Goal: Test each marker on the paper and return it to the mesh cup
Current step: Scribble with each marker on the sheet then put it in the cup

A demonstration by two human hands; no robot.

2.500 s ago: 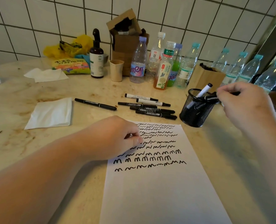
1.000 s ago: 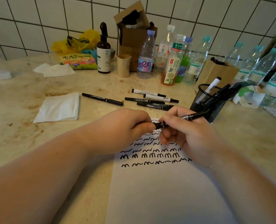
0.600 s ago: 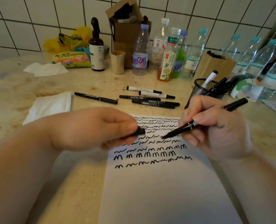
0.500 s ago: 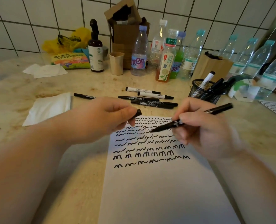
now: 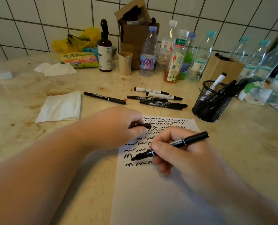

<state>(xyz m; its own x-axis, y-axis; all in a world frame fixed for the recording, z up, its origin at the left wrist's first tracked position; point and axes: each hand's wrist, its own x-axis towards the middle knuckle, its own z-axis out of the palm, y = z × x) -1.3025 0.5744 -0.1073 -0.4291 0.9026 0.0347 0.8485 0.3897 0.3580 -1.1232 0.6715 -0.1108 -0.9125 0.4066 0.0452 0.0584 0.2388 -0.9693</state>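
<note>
A white sheet of paper [image 5: 151, 197] lies in front of me, its upper half filled with black squiggles. My right hand [image 5: 180, 158] grips an uncapped black marker [image 5: 188, 140], its tip low over the left side of the sheet beside the lowest rows of marks. My left hand [image 5: 118, 125] pinches the marker's black cap [image 5: 145, 125] over the paper's top left corner. The black mesh cup [image 5: 211, 104] stands right of the sheet with several markers in it. Several more markers [image 5: 157, 99] lie on the counter behind the paper, one black marker [image 5: 105, 98] apart to the left.
A folded white napkin [image 5: 60, 108] lies left of the markers. Bottles [image 5: 148, 52], a small beige cup [image 5: 125, 63], a brown pump bottle [image 5: 104, 49], cardboard boxes [image 5: 221, 69] and a snack packet [image 5: 79, 60] line the tiled wall. More water bottles [image 5: 265, 62] crowd the right.
My right hand took a marker from the cup, my left hand pulled off its cap, and the marker's tip has come down to the left side of the sheet.
</note>
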